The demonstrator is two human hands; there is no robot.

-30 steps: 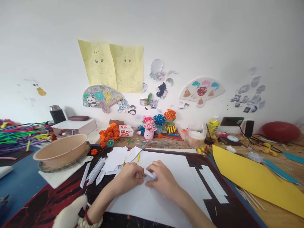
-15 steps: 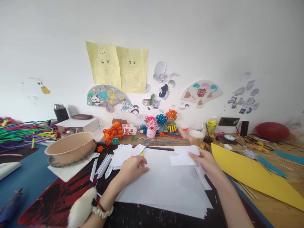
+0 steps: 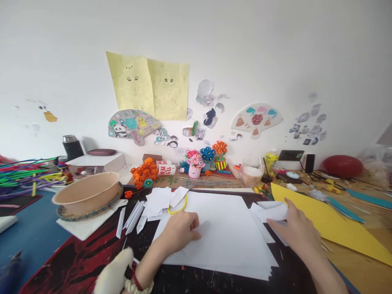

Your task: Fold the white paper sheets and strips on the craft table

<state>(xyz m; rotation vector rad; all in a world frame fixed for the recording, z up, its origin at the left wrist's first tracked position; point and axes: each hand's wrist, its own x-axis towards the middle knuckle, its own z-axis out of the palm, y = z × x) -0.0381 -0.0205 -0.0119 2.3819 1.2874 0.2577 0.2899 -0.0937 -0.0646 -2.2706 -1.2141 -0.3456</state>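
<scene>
My left hand rests over a stack of large white paper sheets, its fingers curled and the thumb apart from them, with nothing visible between. At the stack's right edge, my right hand has its thumb and fingers around a small folded piece of white paper. Other white paper lies under and beside that piece. Scissors with a yellow handle lie just beyond my left hand, partly covered by small white paper pieces.
Folded paper strips lie left of the stack. A beige basin stands further left. Flower pots, including a pink one, line the back near the wall. Yellow card lies at the right, beyond my right hand.
My right hand has moved right and down with the small paper, from above the stack to beside it. My left hand has shifted slightly right and nearer, uncovering more of the yellow handle.
</scene>
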